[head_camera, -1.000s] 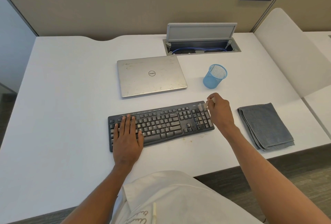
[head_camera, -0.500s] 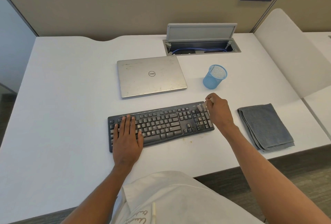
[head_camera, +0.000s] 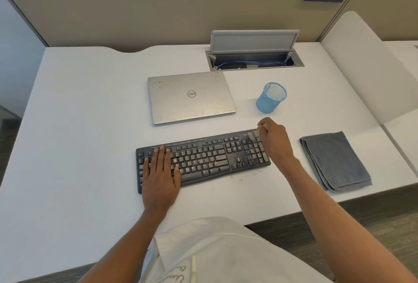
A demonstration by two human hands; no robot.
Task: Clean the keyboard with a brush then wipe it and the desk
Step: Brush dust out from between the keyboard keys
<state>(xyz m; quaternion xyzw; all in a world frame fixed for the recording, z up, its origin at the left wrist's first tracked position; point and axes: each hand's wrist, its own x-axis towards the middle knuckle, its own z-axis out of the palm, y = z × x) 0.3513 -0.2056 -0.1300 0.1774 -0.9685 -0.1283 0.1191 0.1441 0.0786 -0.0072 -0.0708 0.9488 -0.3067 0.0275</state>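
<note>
Keyboard (head_camera: 203,160) lies under flat left hand (head_camera: 160,169); right hand (head_camera: 274,140) pinches brush (head_camera: 253,135).

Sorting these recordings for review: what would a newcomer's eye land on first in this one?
The dark keyboard in the middle of the white desk draws the eye first. The left hand lies flat on its left end, and the right hand holds a small pale brush at the number pad on its right end. Next come the folded grey cloth lying right of the keyboard and the closed silver laptop behind it.
</note>
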